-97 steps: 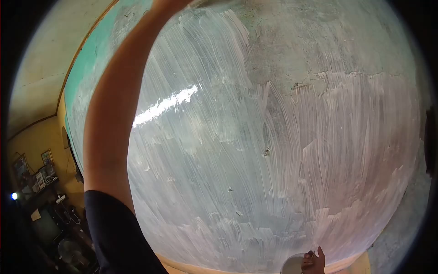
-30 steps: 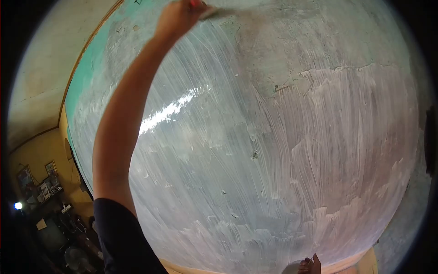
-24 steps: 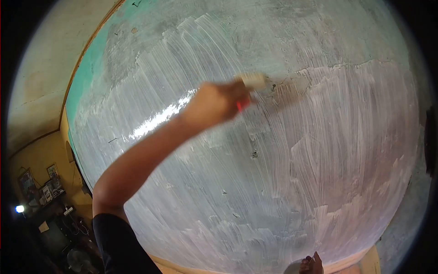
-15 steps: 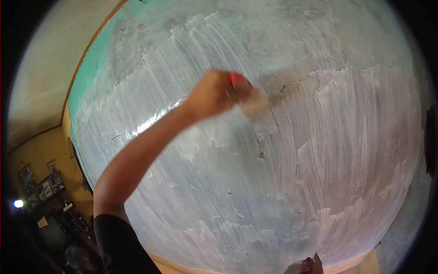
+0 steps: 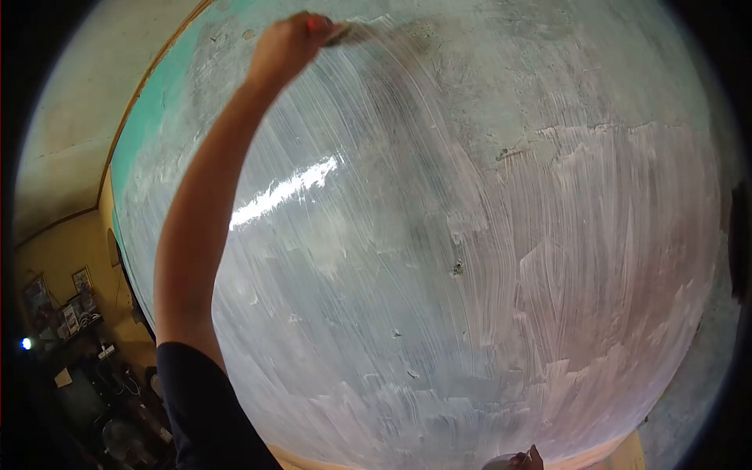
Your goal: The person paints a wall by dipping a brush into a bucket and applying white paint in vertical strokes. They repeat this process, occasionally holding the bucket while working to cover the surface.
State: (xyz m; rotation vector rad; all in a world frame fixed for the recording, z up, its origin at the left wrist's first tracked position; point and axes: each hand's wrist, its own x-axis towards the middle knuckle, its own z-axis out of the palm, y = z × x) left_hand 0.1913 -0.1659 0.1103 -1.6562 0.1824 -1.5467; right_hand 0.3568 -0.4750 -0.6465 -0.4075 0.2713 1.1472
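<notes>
A paintbrush (image 5: 354, 33) presses on the white-streaked wall (image 5: 439, 258) at the top of the frame, left of centre. The raised left hand (image 5: 286, 45) is closed around its red handle. At the bottom edge, the right hand (image 5: 526, 460) peeks in beside a pale container (image 5: 497, 464); its grip cannot be told.

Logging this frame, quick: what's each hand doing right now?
Left hand: closed on a brush against the wall.
Right hand: mostly cut off, cannot tell.
</notes>
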